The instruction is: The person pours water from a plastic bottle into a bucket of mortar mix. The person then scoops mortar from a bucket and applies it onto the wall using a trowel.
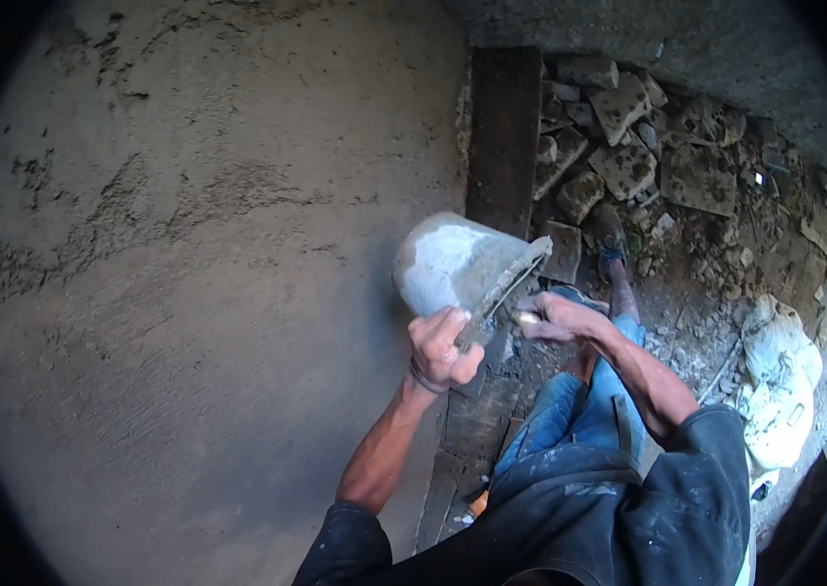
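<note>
A grey-white bucket, caked with mortar, is tipped on its side against the plastered wall, its mouth toward my body and to the right. My left hand is closed on the bucket's near rim. Just outside the mouth, my right hand is closed around a pale, rounded handle. The working end of that tool is hidden or too dark to make out. What the bucket holds does not show.
Rough grey plaster covers the wall on the left. A dark board stands along its edge. Broken stone slabs and rubble lie at the far right. A white sack sits on the right. My foot is among debris.
</note>
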### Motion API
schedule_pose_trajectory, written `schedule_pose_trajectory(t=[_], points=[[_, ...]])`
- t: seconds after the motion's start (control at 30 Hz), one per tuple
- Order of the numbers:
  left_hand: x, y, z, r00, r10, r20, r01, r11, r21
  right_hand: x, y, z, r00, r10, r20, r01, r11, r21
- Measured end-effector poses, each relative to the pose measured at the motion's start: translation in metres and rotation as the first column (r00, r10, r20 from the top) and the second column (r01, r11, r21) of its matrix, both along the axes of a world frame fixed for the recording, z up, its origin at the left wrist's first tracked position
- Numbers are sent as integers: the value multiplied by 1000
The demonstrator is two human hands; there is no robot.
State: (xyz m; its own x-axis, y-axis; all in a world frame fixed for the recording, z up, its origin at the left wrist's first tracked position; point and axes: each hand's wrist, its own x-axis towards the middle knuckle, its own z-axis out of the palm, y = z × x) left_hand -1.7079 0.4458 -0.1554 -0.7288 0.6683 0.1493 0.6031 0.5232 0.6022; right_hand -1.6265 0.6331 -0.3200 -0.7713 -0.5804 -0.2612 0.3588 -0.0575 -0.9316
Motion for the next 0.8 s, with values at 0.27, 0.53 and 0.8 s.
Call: schedule_pose_trajectory(t=[0.27,0.53,0.8], points=[[-5,-55,-22,710,536,456,-691,656,305,-1,-12,50,835,188,518,104,869,-484],[41,-77,-87,112,821,560,-993,76,88,20,119,136,569,-727,385,793,609,-21],[107,-119,-101,58,895,442,-998,55,20,-50,194,104,-402,-840,-365,899,-437,15]])
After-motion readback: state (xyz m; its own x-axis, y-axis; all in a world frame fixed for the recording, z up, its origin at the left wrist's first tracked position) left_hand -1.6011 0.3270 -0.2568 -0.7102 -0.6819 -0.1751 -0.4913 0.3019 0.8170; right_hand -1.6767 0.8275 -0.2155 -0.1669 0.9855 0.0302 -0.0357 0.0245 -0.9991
